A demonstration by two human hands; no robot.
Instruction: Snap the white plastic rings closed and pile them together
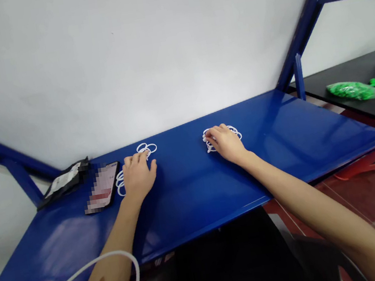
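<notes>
White rings lie in groups on the blue table [183, 184]. My left hand [139, 176] is palm down, fingers forward and thumb apart. Its fingertips touch the near edge of a small group of white rings [152, 148]. More white rings [120, 183] lie just left of that hand, partly hidden under it. My right hand [227, 143] is bent over another bunch of white rings [235, 131]. Its fingers and thumb are drawn together at the left side of the bunch, on a ring. The palm covers the middle of this bunch.
A phone [104, 187] and a black plastic package [64, 180] lie on the left of the table. A white cable [86, 265] loops over my left forearm. Blue metal frame bars flank the table. A bag of green pieces [354, 90] lies on a black table [368, 66] at right.
</notes>
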